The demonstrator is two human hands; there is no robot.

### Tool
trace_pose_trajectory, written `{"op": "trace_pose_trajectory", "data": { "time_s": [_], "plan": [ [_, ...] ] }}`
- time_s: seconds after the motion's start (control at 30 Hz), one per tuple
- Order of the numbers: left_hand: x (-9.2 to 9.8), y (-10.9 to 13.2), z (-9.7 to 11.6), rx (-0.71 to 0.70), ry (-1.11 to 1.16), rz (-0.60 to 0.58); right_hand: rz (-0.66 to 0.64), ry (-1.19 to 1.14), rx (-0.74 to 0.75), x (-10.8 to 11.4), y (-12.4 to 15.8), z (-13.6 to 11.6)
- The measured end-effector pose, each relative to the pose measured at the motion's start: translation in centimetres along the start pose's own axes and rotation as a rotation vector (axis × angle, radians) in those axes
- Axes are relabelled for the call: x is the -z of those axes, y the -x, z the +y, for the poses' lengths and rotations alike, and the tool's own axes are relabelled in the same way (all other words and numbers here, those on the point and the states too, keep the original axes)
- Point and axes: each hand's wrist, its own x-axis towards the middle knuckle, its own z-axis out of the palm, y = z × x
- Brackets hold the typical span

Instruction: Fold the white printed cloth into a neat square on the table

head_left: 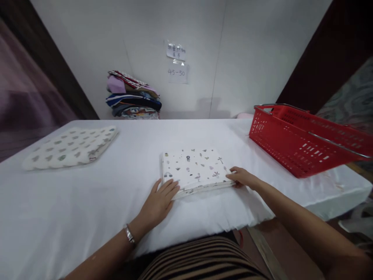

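A pale wall (247,58) rises behind a broad surface (122,202) covered in white cloth. At the surface's right end stands a red basket (294,142) with metal handles and slotted sides. Toward the left end lies a thick, folded spotted cloth (71,144), well apart from the basket. Beyond the far edge, against the wall, rises a stack of folded fabrics (134,97) in mixed colors. The folded printed cloth (195,167) lies flat near the surface's front edge, between the person's two hands, small motifs across its white top. The left hand (161,202) is loosely spread, its fingers resting on the near left corner; the right hand (243,177) seems to grip the near right corner, though its underside is hard to see. Two paper sheets (178,73) hang on the wall, one reading "45-50". A silvery bracelet (129,234) circles the left wrist.
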Motion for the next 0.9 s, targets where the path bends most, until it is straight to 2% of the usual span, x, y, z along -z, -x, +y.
{"op": "trace_pose_trajectory", "data": {
  "time_s": [0.03, 0.1, 0.17, 0.23, 0.33, 0.4, 0.53, 0.73, 0.8, 0.9],
  "plan": [
    [0.1, 0.1, 0.1, 0.014, 0.012, -0.004, 0.091, 0.121, 0.066, 0.0, 0.3, -0.2],
    [0.5, -0.1, 0.6, 0.047, 0.037, -0.007, 0.277, 0.332, 0.291, -0.4, 1.0, -1.1],
    [1.0, -0.7, 1.4, 0.066, 0.055, 0.002, 0.365, 0.446, 0.569, -1.3, 1.8, -2.3],
    [1.3, -1.4, 2.3, 0.058, 0.064, 0.011, 0.317, 0.504, 0.792, -2.7, 2.3, -3.5],
    [0.9, -2.2, 3.2, 0.047, 0.077, -0.013, 0.146, 0.626, 0.957, -5.2, 2.4, -4.1],
    [0.1, -2.3, 3.4, 0.06, 0.091, -0.037, 0.065, 0.704, 0.986, -6.4, 2.0, -3.5],
    [-1.0, -1.9, 3.3, 0.089, 0.125, -0.038, 0.026, 0.747, 0.954, -7.3, 1.5, -2.3],
    [0.6, -0.5, 2.8, 0.113, 0.279, 0.015, -0.097, 0.556, 0.897, -6.3, 2.1, -3.1],
    [1.2, -0.2, 1.8, 0.238, 0.362, 0.094, -0.069, 0.425, 0.816, -5.3, 1.3, -3.5],
    [1.5, -0.8, -0.9, 0.593, 0.501, 0.222, 0.162, 0.3, 0.631, -3.5, -1.9, -4.3]
  ]
}}
